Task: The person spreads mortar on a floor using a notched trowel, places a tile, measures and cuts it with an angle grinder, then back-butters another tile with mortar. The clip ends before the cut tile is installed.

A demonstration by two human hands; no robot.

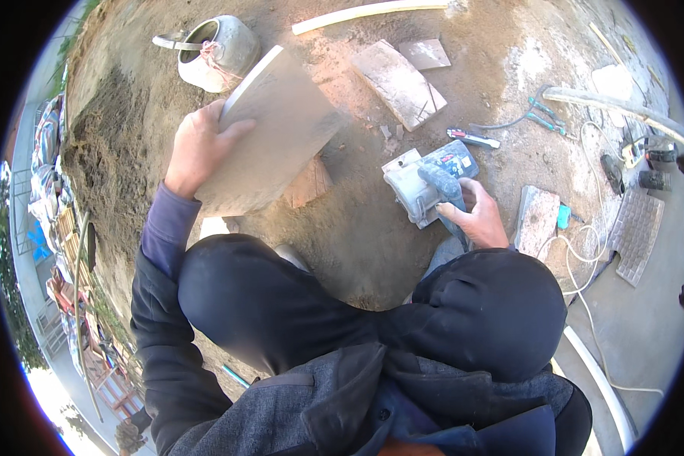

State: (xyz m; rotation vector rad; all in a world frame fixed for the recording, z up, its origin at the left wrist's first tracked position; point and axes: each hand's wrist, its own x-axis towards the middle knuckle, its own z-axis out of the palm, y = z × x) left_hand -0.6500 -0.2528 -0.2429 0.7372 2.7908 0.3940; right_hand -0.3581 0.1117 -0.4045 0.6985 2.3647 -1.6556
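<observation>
My left hand (205,144) grips a large grey-brown tile (281,133) by its upper left edge, thumb on the face and fingers behind. The tile stands tilted above the ground, its lower part near a reddish block (308,184). My right hand (479,216) is closed round the handle of a dusty blue handheld power cutter (430,186), which rests on the dirt in front of my right knee. Its metal base and guard are coated in pale dust. The ends of my right fingers are partly hidden.
A metal kettle (228,52) stands at the far left. Broken tile pieces (399,83) lie ahead, with a utility knife (473,138) and green-handled pliers (546,120) to the right. A white cord (596,304), a brick (537,220) and a ridged slab (637,234) lie further right.
</observation>
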